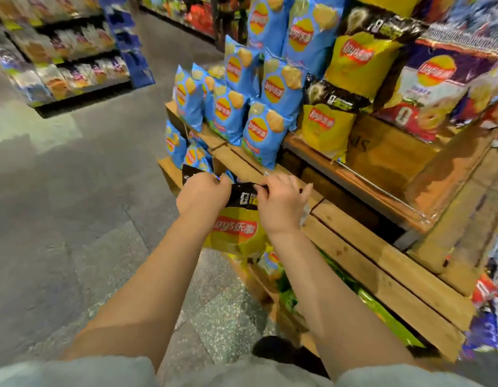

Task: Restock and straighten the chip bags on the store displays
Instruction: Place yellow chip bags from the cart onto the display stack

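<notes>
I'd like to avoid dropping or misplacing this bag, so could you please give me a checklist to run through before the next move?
1. Left hand grips the top edge of the yellow Lay's bag: ok.
2. Right hand pinches the same black top edge: ok.
3. Bag hangs upright, logo facing the person: ok.
4. Matching yellow bags on the wooden display, upper tier: ok.
5. Free space beside them: cannot tell, picture blurred.
6. Blue Lay's bags standing upright nearby: ok.
</notes>
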`<state>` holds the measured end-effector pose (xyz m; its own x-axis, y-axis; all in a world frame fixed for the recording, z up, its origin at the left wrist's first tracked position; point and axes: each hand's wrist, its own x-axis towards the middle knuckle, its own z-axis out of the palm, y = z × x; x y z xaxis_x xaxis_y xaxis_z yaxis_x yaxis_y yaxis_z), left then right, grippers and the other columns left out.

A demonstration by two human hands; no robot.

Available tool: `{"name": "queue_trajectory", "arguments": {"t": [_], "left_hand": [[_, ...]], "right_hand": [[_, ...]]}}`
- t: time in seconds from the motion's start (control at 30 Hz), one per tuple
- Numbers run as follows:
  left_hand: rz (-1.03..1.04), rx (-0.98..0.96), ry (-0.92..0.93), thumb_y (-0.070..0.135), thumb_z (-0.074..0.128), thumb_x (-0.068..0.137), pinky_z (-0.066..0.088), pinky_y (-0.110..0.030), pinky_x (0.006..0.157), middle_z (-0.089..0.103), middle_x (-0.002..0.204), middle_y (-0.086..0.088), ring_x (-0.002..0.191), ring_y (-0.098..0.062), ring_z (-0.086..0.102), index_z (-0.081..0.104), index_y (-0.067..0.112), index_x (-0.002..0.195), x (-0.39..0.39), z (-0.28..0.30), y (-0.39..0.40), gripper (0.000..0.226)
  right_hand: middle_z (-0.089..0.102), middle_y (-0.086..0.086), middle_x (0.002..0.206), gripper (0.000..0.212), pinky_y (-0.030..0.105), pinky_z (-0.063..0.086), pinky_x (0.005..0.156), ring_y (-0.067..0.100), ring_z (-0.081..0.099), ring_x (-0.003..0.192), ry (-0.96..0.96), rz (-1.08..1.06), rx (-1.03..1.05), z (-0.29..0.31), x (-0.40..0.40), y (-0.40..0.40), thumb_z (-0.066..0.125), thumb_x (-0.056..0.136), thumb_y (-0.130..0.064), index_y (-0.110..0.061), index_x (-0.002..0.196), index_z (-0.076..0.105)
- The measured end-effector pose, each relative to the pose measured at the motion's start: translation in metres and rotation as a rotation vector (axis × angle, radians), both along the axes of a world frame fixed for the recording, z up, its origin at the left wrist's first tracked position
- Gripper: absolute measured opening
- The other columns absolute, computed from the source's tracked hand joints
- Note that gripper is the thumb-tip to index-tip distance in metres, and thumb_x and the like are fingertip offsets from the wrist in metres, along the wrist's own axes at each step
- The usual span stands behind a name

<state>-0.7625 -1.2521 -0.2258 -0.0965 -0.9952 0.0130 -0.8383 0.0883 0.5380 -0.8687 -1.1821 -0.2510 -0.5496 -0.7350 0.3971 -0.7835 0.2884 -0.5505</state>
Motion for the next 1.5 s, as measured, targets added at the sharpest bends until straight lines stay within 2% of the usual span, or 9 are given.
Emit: {"name": "queue_trajectory", "arguments": {"t": [0.07,0.1,0.2,0.47,0.77,0.9,1.07,1.17,1.5], "left_hand": [[-0.053,-0.019,0.014,0.034,0.044,0.093,0.026,-0.028,0.049,0.041,0.057,-0.007,0.061,-0.027,0.042,0.039,0.010,0.052,-0.019,0.003,-0.028,0.047],[-0.080,-0.030,0.022,0.034,0.045,0.092,0.028,-0.029,0.050,0.043,0.058,-0.008,0.063,-0.028,0.044,0.041,0.009,0.052,-0.030,0.004,-0.041,0.047],[-0.158,-0.057,0.068,0.035,0.045,0.092,0.033,-0.032,0.055,0.043,0.056,-0.009,0.062,-0.029,0.045,0.042,0.008,0.053,-0.066,0.001,-0.086,0.047],[-0.374,-0.070,0.115,0.037,0.045,0.095,0.022,-0.033,0.047,0.034,0.049,-0.005,0.048,-0.023,0.035,0.035,0.011,0.049,-0.172,0.010,-0.163,0.054],[-0.663,0.040,0.050,0.038,0.042,0.097,0.022,-0.032,0.045,0.040,0.052,-0.004,0.051,-0.019,0.038,0.044,0.009,0.055,-0.260,-0.018,-0.204,0.051],[-0.771,0.130,0.059,0.035,0.045,0.096,0.019,-0.032,0.045,0.035,0.047,-0.002,0.048,-0.018,0.036,0.037,0.013,0.047,-0.282,-0.042,-0.219,0.055],[-0.847,0.213,0.012,0.039,0.043,0.096,0.031,-0.032,0.049,0.051,0.055,-0.004,0.058,-0.023,0.050,0.052,0.011,0.052,-0.298,-0.075,-0.238,0.054],[-0.850,0.331,0.019,0.042,0.044,0.093,0.052,-0.039,0.071,0.070,0.073,-0.005,0.075,-0.025,0.064,0.070,0.009,0.071,-0.304,-0.096,-0.250,0.048],[-0.869,0.409,-0.063,0.043,0.043,0.093,0.054,-0.039,0.077,0.071,0.078,-0.003,0.078,-0.022,0.065,0.072,0.014,0.074,-0.311,-0.119,-0.265,0.046]], "right_hand": [[0.058,0.001,0.108,0.014,0.057,0.008,0.111,0.022,0.044,0.116,-0.099,-0.046,0.138,0.007,-0.018,-0.024,0.057,0.093,-0.024,-0.015,0.097,0.067],[0.057,0.000,0.112,0.017,0.056,0.010,0.113,0.021,0.041,0.118,-0.120,-0.062,0.145,0.007,-0.029,-0.036,0.055,0.094,-0.026,-0.016,0.100,0.067],[0.059,0.002,0.109,0.015,0.059,0.022,0.108,0.024,0.045,0.113,-0.118,-0.118,0.036,0.007,-0.061,-0.073,0.059,0.092,-0.024,-0.013,0.096,0.068],[0.060,0.002,0.105,0.012,0.054,0.032,0.103,0.025,0.046,0.111,-0.117,-0.314,-0.071,0.017,-0.150,-0.133,0.062,0.089,-0.022,-0.013,0.092,0.070],[0.058,0.000,0.108,0.016,0.041,0.034,0.101,0.021,0.043,0.112,-0.123,-0.578,0.011,-0.009,-0.212,-0.151,0.060,0.091,-0.027,-0.016,0.097,0.070],[0.059,0.003,0.104,0.014,0.037,0.035,0.098,0.025,0.044,0.112,-0.131,-0.667,0.060,-0.029,-0.223,-0.156,0.065,0.087,-0.024,-0.012,0.091,0.072],[0.058,0.007,0.099,0.012,0.039,0.038,0.093,0.029,0.044,0.109,-0.185,-0.761,0.102,-0.053,-0.225,-0.171,0.071,0.082,-0.021,-0.010,0.087,0.074],[0.059,0.011,0.097,0.011,0.043,0.040,0.090,0.033,0.047,0.108,-0.189,-0.790,0.130,-0.067,-0.224,-0.180,0.073,0.081,-0.019,-0.009,0.085,0.074],[0.056,0.005,0.112,0.017,0.039,0.033,0.100,0.024,0.036,0.122,-0.291,-0.835,0.273,-0.083,-0.228,-0.196,0.064,0.088,-0.027,-0.015,0.098,0.072]]}}
